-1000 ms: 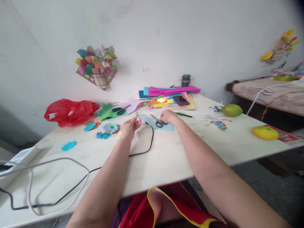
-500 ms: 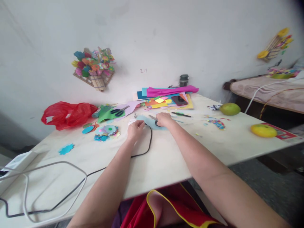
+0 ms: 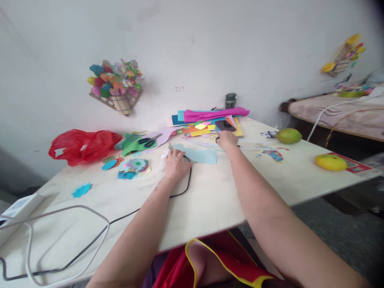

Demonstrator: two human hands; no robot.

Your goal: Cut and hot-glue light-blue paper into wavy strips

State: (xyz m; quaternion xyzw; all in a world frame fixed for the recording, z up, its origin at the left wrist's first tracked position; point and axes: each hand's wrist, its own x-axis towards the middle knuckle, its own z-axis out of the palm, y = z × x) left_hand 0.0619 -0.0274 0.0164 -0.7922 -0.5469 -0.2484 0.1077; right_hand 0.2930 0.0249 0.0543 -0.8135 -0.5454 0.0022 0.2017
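My left hand point(image 3: 177, 164) lies palm down on the table, fingers spread, at the left end of a light blue sheet point(image 3: 202, 155). A black cable point(image 3: 189, 186) runs up to this hand. A small white thing point(image 3: 165, 154) shows beside its fingers, its kind partly hidden. Farther right, my right hand point(image 3: 228, 140) is closed round a pair of scissors point(image 3: 217, 138), with the blades pointing away from me. The scissors are just past the sheet's right end, near a dark phone point(image 3: 225, 125).
Behind are stacked coloured sheets point(image 3: 216, 116) and a second pair of scissors point(image 3: 150, 141). Leftward lie cut paper flowers point(image 3: 136, 166), a blue flower shape point(image 3: 81, 190) and a red plastic bag point(image 3: 81, 146). Two mangoes point(image 3: 288, 136) are on the right. A white cable point(image 3: 105, 224) loops at front left.
My right hand has moved right and away with the scissors, off the light blue sheet. My left hand has opened from a pinch and now lies flat on the table.
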